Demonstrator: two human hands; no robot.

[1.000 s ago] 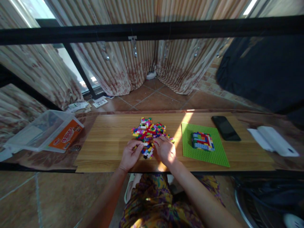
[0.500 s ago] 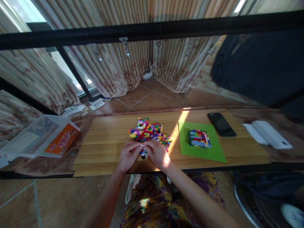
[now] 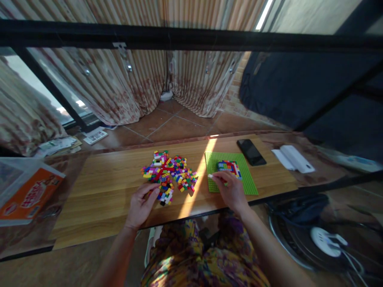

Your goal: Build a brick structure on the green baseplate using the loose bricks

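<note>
My right hand (image 3: 231,189) pinches a small white toy brick (image 3: 210,176) over the left part of the green baseplate (image 3: 249,184). Partly behind that hand, a block of multicoloured toy bricks (image 3: 225,164) sits on the plate. At the near left edge of the loose brick pile (image 3: 179,169) is my left hand (image 3: 143,203), its thumb and forefinger slightly apart and nothing visible between them. The pile mixes red, yellow, white, blue, green and pink pieces.
A black phone (image 3: 251,152) lies beyond the baseplate, with a white object (image 3: 296,158) farther right. A clear plastic bin with an orange label (image 3: 31,195) stands at the left. The wooden board's (image 3: 98,187) front edge runs close to my lap.
My hands have parted from over the pile. The right one has carried the white brick rightward to the baseplate; the left stays beside the pile. The view has turned to the right.
</note>
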